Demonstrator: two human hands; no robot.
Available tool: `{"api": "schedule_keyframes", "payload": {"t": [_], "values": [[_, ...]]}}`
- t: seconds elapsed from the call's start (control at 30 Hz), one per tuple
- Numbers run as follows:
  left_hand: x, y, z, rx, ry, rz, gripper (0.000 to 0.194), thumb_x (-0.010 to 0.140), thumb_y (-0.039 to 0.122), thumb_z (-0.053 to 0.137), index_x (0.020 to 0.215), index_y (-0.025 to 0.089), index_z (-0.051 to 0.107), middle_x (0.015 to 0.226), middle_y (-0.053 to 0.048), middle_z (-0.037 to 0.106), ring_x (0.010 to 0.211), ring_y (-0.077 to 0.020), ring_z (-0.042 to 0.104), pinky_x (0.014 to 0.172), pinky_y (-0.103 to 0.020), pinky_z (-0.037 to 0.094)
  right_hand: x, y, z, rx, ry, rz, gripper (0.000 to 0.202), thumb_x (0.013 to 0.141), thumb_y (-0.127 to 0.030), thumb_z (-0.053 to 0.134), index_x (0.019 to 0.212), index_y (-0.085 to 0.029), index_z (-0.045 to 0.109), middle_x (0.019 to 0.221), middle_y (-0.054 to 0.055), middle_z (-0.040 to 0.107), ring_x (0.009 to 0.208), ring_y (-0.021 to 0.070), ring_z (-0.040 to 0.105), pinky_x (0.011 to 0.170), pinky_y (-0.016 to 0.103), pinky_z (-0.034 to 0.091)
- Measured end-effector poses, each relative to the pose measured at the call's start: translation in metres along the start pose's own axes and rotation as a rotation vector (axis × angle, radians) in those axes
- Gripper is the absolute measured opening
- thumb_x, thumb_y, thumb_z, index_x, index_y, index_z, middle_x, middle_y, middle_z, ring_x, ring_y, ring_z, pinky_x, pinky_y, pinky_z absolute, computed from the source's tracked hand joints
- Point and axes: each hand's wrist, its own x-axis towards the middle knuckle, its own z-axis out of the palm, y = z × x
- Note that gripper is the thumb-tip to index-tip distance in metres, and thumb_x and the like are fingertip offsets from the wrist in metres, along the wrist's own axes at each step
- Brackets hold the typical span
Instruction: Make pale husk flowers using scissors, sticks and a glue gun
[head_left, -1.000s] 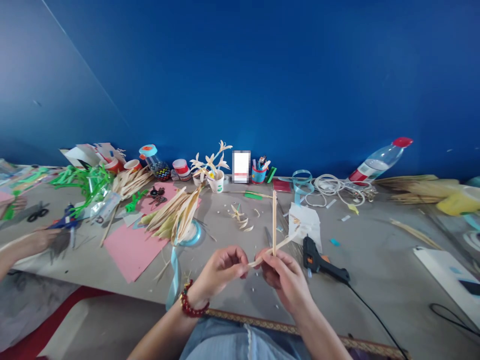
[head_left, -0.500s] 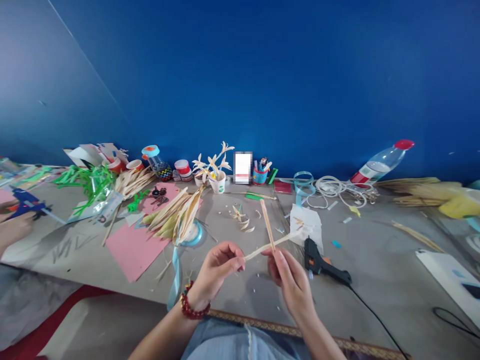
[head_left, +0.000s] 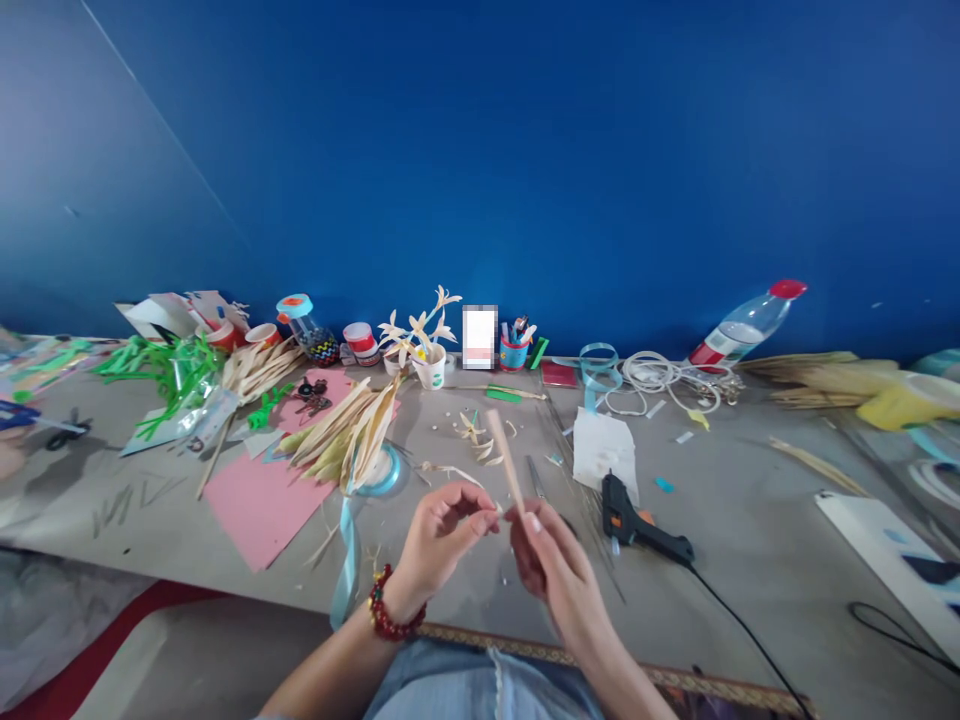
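Note:
A pale flat strip (head_left: 505, 455) stands up from my right hand (head_left: 555, 565), held between thumb and fingers. My left hand (head_left: 450, 535), with a red bead bracelet (head_left: 391, 605) at the wrist, is pinched close to the right fingertips; a tiny pale bit shows at its tips, too small to make out. Beyond the hands lie curled pale husk pieces (head_left: 480, 440) and scissors (head_left: 535, 478). To the right, a black glue gun (head_left: 637, 525) rests by a white paper (head_left: 604, 450). A bundle of dried husks (head_left: 337, 440) lies to the left.
Husk flowers stand in a white cup (head_left: 431, 370) at the back, near a pen holder (head_left: 514, 352). A bottle (head_left: 750, 325) leans at the right beside white cables (head_left: 652, 375). Pink paper (head_left: 262, 505) and green pipe cleaners (head_left: 180, 370) lie left. Another person's hand (head_left: 9, 455) shows at the far left.
The long pale strip that stretched between my hands no longer shows; one like it now lies behind my left hand. My hands have drawn closer together. The other person's hand has moved left.

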Motion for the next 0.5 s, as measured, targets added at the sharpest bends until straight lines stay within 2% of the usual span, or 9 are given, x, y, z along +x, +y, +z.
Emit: {"api": "schedule_keyframes", "payload": {"t": [0.1, 0.17, 0.2, 0.27, 0.33, 0.4, 0.5], "values": [[-0.004, 0.0, -0.007, -0.029, 0.052, 0.05, 0.017, 0.083, 0.031, 0.07, 0.083, 0.015, 0.066, 0.075, -0.004, 0.067, 0.069, -0.0144, 0.062, 0.067, -0.025, 0.048, 0.01, -0.004, -0.015, 0.139, 0.256, -0.226, 0.027, 0.085, -0.05, 0.065, 0.081, -0.024, 0.058, 0.056, -0.007, 0.04, 0.045, 0.0086, 0.031, 0.039, 0.019, 0.024], [-0.006, 0.001, -0.011, -0.048, 0.041, 0.13, 0.014, 0.083, 0.029, 0.07, 0.082, 0.016, 0.066, 0.075, -0.004, 0.066, 0.071, -0.0148, 0.062, 0.067, -0.025, 0.048, 0.017, -0.004, -0.026, 0.156, 0.307, -0.274, 0.024, 0.084, -0.048, 0.066, 0.086, -0.025, 0.058, 0.059, -0.007, 0.044, 0.045, 0.0086, 0.033, 0.04, 0.018, 0.026], [-0.006, 0.001, -0.011, -0.047, 0.026, 0.176, 0.013, 0.083, 0.027, 0.071, 0.08, 0.016, 0.066, 0.077, -0.004, 0.066, 0.073, -0.0152, 0.062, 0.068, -0.026, 0.048, 0.018, -0.004, -0.029, 0.117, 0.277, -0.222, 0.025, 0.082, -0.048, 0.068, 0.088, -0.024, 0.06, 0.059, -0.007, 0.044, 0.044, 0.0081, 0.032, 0.039, 0.018, 0.024], [-0.005, 0.001, -0.009, -0.021, -0.01, 0.229, 0.011, 0.082, 0.025, 0.072, 0.078, 0.016, 0.067, 0.08, -0.005, 0.066, 0.078, -0.0161, 0.061, 0.07, -0.026, 0.047, 0.016, -0.001, -0.029, -0.006, 0.138, -0.046, 0.032, 0.078, -0.051, 0.071, 0.089, -0.022, 0.061, 0.056, -0.007, 0.043, 0.041, 0.0068, 0.028, 0.037, 0.018, 0.017], [-0.002, 0.0, -0.005, 0.009, -0.035, 0.196, 0.011, 0.082, 0.024, 0.072, 0.078, 0.015, 0.067, 0.083, -0.006, 0.066, 0.079, -0.0161, 0.061, 0.071, -0.026, 0.047, 0.009, 0.002, -0.021, -0.111, -0.032, 0.073, 0.037, 0.079, -0.056, 0.068, 0.085, -0.02, 0.061, 0.056, -0.006, 0.042, 0.042, 0.0068, 0.026, 0.038, 0.018, 0.015], [0.0, -0.002, -0.001, 0.0, -0.049, 0.099, 0.012, 0.082, 0.026, 0.071, 0.08, 0.015, 0.067, 0.082, -0.005, 0.066, 0.076, -0.0156, 0.061, 0.072, -0.026, 0.048, 0.002, 0.001, -0.011, -0.183, -0.154, 0.059, 0.038, 0.083, -0.057, 0.062, 0.08, -0.019, 0.059, 0.06, -0.005, 0.042, 0.046, 0.008, 0.028, 0.04, 0.019, 0.017], [0.001, -0.006, 0.002, -0.023, -0.04, -0.005, 0.015, 0.081, 0.028, 0.071, 0.082, 0.015, 0.065, 0.077, -0.004, 0.065, 0.071, -0.0151, 0.061, 0.07, -0.026, 0.049, -0.003, -0.003, -0.001, -0.315, -0.248, -0.075, 0.035, 0.091, -0.052, 0.055, 0.082, -0.019, 0.06, 0.064, -0.003, 0.042, 0.053, 0.0104, 0.031, 0.044, 0.021, 0.022]]}}
